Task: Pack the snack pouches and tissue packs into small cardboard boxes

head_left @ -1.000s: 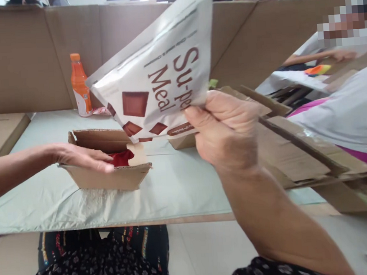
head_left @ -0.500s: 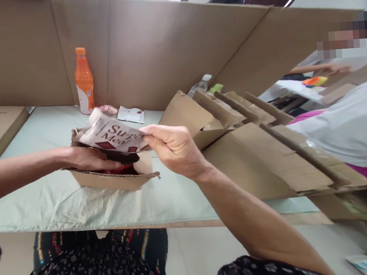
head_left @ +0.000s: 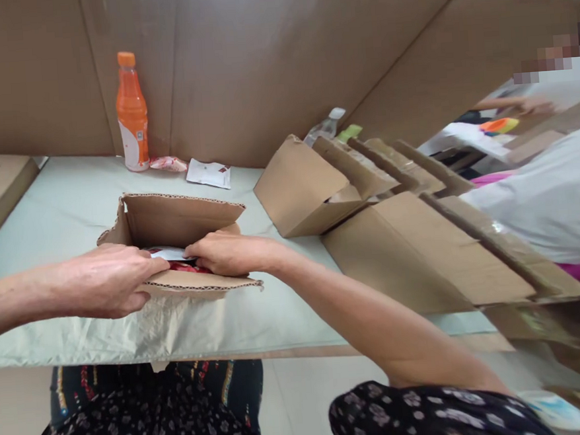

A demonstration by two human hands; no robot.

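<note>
A small open cardboard box (head_left: 183, 215) stands on the covered table in front of me. Its near left wall is pinched by my left hand (head_left: 108, 280), with the fingers over the rim and the thumb outside. Inside the box lies a white packet (head_left: 169, 254), and something red (head_left: 187, 267) shows beside it. My right hand (head_left: 225, 252) reaches into the box from the right, its closed fingers on the right end of the packet. Part of the packet and the box's bottom are hidden by my hands and the front wall.
Behind the box stand an orange drink bottle (head_left: 132, 116), a small red-and-white packet (head_left: 168, 164) and another white packet (head_left: 208, 174). Several open cardboard boxes (head_left: 312, 189) crowd the right side, near a clear bottle (head_left: 326, 126). A tall cardboard partition (head_left: 240, 68) runs behind. Another person is at the right.
The white packet has gone from above the box down into it, with my right hand. My left hand has drawn back from the inside to the near left wall.
</note>
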